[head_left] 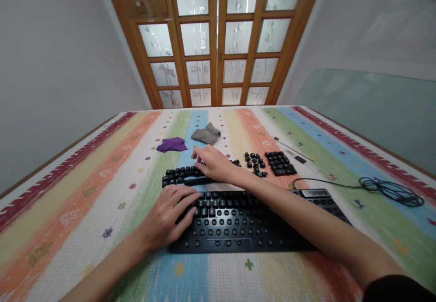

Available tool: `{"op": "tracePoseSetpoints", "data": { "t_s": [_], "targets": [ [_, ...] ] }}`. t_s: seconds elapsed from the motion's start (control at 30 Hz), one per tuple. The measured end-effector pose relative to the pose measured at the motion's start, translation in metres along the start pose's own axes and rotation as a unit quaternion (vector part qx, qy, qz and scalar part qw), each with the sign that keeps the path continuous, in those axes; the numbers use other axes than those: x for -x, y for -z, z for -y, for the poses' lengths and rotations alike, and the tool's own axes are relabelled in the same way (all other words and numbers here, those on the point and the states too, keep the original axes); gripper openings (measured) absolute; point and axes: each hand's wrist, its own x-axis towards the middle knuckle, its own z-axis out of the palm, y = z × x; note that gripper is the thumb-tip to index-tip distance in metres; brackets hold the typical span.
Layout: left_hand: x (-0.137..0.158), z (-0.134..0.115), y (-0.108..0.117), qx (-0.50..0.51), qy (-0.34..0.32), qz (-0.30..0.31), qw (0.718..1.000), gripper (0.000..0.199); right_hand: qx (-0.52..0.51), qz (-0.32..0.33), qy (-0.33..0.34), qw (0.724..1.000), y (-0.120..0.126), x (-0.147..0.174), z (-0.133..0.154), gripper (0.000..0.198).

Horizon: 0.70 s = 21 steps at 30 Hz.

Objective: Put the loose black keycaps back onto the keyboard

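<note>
A black keyboard (235, 234) lies in front of me, its upper rows carrying keycaps while bare key stems show in the lower rows. My left hand (170, 211) rests over its left end, fingers stretched across the keys and nothing held. Beyond it, loose black keycaps (170, 177) are laid out in rows, along with a long space bar (197, 181). Over these rows reaches my right hand (213, 163), fingers bent and apart, with no keycap visible between them. My right forearm hides part of the keyboard and some of the keycaps.
Scattered keycaps (255, 163) and a block of number-pad keycaps (279, 163) lie to the right. Behind are a purple cloth (172, 144) and a grey cloth (206, 134). A thin brush-like tool (293, 148) and a coiled cable (391, 190) lie at the right.
</note>
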Motion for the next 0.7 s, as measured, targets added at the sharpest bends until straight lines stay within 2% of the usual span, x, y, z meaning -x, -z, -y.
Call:
{"op": "tracePoseSetpoints", "data": {
  "t_s": [0.17, 0.33, 0.5, 0.7],
  "targets": [
    [-0.02, 0.005, -0.002, 0.005, -0.025, -0.011, 1.0, 0.022, -0.054, -0.032, 0.041, 0.997, 0.016, 0.065, 0.011, 0.002],
    [-0.021, 0.005, -0.017, 0.039, 0.001, -0.039, 0.998, 0.018, -0.165, -0.067, 0.036, 0.983, 0.014, 0.113, 0.022, 0.001],
    [-0.007, 0.003, -0.02, 0.064, 0.043, -0.054, 0.996, 0.021, -0.196, -0.097, 0.055, 0.974, -0.002, 0.127, 0.03, 0.004],
    [0.002, 0.006, -0.017, 0.005, -0.008, -0.074, 0.997, 0.019, -0.127, -0.101, 0.089, 0.983, -0.013, 0.128, 0.03, 0.01]
  ]
}}
